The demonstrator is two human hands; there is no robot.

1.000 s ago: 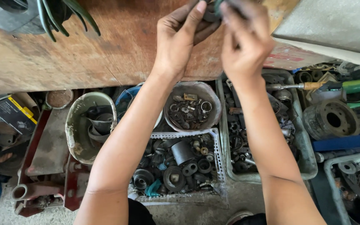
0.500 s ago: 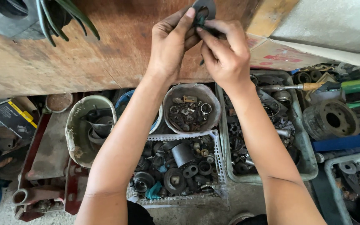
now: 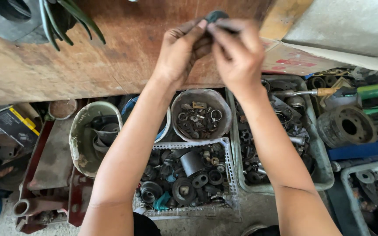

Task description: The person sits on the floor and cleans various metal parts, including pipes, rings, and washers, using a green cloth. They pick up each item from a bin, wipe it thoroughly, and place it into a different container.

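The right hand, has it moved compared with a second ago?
Yes. The right hand has shifted left toward the left hand, away from the cardboard box.

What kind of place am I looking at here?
Probably a repair workshop: a white perforated basket and a round bowl filled with worn metal parts, a screwdriver, and a heavy pulley wheel below a worn wooden bench.

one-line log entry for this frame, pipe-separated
left hand: pinches small dark part | right hand: pinches same part | over: wooden board | below: round bowl of rings, white mesh basket, grey tray
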